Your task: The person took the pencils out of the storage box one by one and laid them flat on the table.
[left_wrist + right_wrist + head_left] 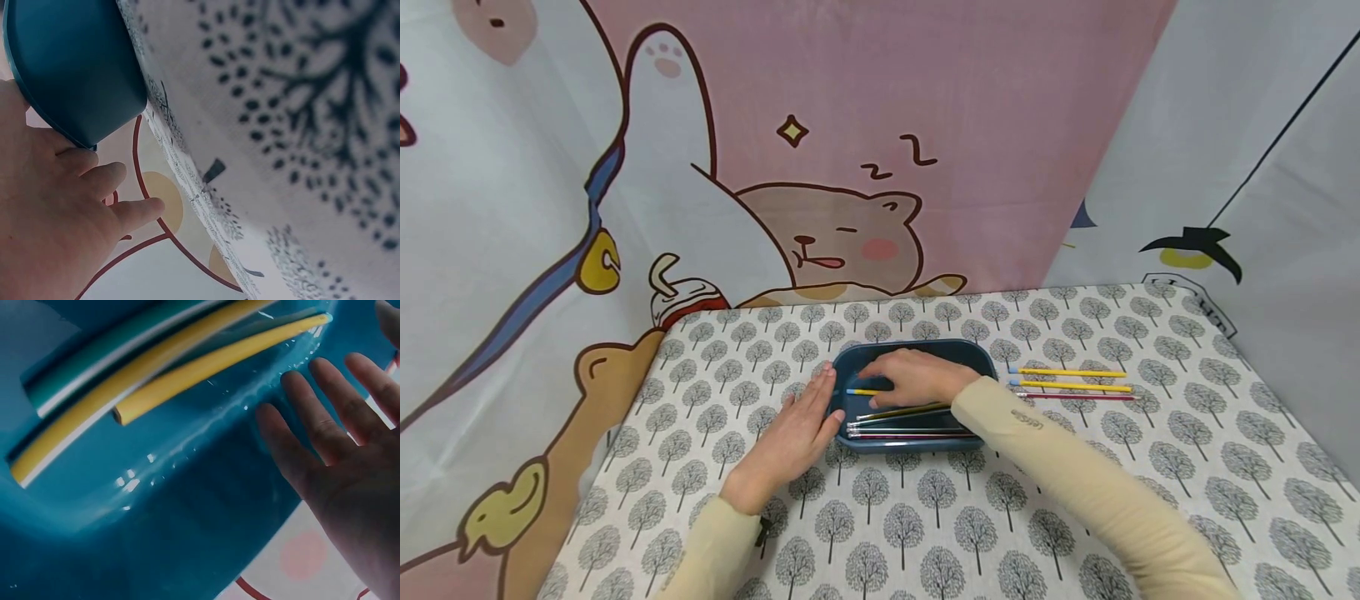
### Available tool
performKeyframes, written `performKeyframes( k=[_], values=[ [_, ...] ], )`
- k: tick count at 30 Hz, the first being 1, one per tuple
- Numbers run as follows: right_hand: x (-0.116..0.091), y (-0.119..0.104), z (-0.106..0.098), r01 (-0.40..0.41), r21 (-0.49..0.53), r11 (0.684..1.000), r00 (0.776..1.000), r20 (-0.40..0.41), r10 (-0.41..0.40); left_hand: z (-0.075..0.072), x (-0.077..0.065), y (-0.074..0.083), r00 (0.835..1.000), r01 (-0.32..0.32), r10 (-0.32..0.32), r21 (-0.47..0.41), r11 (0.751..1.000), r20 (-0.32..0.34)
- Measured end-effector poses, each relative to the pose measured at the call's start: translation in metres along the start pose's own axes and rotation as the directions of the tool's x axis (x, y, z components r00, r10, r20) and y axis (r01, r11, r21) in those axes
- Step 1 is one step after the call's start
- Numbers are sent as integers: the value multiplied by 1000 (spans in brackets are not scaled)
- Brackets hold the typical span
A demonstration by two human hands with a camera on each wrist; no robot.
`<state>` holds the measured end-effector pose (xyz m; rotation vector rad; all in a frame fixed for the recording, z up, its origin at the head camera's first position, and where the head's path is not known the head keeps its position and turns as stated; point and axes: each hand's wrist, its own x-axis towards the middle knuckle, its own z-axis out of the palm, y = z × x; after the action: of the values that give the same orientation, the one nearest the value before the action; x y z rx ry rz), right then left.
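Note:
A dark teal plastic box [917,447] stands on the cloth, with several pencils [910,432] lying lengthwise inside. My left hand [793,429] rests against the box's left end, fingers straight along the rim and thumb near the front corner. In the left wrist view, those fingers spread beside the box wall [81,69]. Reaching over the box from the right, my right hand [917,379] has its fingers inside, above a yellow pencil [863,392] it partly hides. In the right wrist view, its loosely extended fingers [319,422] lie along the inner wall, apart from the yellow pencil [225,365].
Right of the box, two yellow pencils [1071,386] and a dark red pencil [1082,397] lie side by side on the tree-print tablecloth [902,529]. A cartoon-print curtain [985,167] hangs along the table's back edge and sides.

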<state>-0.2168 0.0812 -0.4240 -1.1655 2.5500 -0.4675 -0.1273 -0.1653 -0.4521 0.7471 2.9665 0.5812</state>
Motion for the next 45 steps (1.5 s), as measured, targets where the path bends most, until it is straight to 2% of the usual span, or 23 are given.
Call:
performKeyframes(
  k=[7, 25, 45],
  values=[
    [2, 1, 6, -22, -8, 1000, 1000, 18, 22, 0, 1, 0, 1000, -1, 1, -2, 1000, -2],
    [7, 11, 15, -45, 0, 999, 999, -19, 45, 0, 1, 0, 1000, 9, -9, -7, 1000, -6],
    [9, 12, 16, -13, 29, 999, 999, -31, 14, 1, 0, 0, 1000, 4, -4, -11, 1000, -13]
  ],
)
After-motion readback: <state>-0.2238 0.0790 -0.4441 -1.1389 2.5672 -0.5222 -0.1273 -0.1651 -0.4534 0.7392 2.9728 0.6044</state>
